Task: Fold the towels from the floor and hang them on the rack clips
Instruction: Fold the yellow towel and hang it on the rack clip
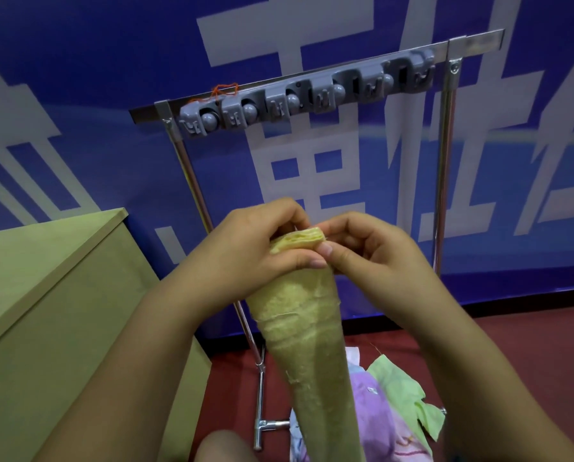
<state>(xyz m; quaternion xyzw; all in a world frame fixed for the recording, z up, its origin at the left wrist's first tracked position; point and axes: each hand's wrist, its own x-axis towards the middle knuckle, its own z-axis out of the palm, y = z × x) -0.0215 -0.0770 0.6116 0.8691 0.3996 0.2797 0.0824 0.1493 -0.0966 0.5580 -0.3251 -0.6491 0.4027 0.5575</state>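
A yellow towel (312, 335), folded into a long narrow strip, hangs down in front of me. My left hand (249, 251) grips its bunched top end and my right hand (372, 255) pinches the same end from the right. Both hands are below the metal rack (445, 48), whose grey clips (299, 95) sit in a row along the top bar and hold nothing. A purple towel (372, 411) and a green towel (402, 391) lie crumpled on the red floor by the rack's foot.
A beige cabinet (45, 295) stands close on my left. A blue banner with white lettering (79, 95) covers the wall behind the rack. An orange thread (224, 90) is tied on the bar's left end. The rack's chrome legs (260, 395) reach the floor.
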